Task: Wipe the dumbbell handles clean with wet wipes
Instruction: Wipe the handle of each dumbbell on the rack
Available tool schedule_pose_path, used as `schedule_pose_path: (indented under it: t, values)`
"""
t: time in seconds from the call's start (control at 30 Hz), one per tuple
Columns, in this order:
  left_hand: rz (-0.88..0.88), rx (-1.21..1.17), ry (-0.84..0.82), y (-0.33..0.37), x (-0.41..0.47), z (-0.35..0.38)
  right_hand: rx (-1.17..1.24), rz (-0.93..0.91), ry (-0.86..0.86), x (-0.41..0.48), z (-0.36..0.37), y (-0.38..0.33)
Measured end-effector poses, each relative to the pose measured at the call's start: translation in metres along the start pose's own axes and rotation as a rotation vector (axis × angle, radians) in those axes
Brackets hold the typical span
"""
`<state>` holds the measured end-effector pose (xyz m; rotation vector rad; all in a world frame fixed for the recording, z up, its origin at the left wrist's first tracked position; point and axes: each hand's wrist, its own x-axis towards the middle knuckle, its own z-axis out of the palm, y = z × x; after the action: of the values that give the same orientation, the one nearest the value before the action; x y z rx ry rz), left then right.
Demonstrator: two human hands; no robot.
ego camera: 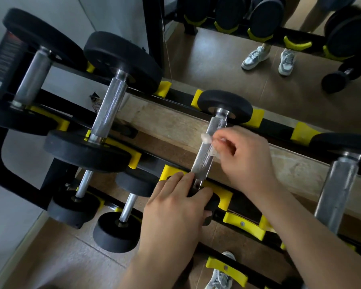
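The left hand [175, 205] grips the near black rubber head [212, 202] of a dumbbell [224, 103] on the black-and-yellow rack [243, 225]; the right hand [245, 159] pinches a crumpled white wet wipe [207, 139] against its knurled chrome handle [204, 161].

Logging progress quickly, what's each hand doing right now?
Left hand: grips the near head of the dumbbell.
Right hand: pinches a wet wipe against the handle.

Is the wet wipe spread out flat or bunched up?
Bunched up: the wet wipe shows as a small crumpled wad pinched by the right hand against the dumbbell handle.
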<state>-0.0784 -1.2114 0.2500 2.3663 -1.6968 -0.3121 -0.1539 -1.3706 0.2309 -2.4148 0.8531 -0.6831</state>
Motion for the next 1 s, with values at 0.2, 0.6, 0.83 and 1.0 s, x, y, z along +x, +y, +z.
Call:
schedule_pose_path:
  t: [0.2, 0.6, 0.83, 1.0]
  values:
    - [0.135, 0.096, 0.135, -0.003, 0.005, -0.005, 0.137, -0.061, -0.18, -0.027, 0.004, -0.012]
    - [0.021, -0.88, -0.06, -0.06, 0.014, 0.001, 0.841, 0.594, -0.127, -0.017, -0.004, -0.017]
    - [-0.03, -0.895, -0.109, -0.061, 0.018, -0.003, 1.025, 0.877, 0.113, -0.014, 0.012, -0.023]
    - [0.033, -0.64, -0.05, -0.052, 0.008, -0.014, 0.218, 0.341, 0.197, -0.019, 0.011, -0.024]
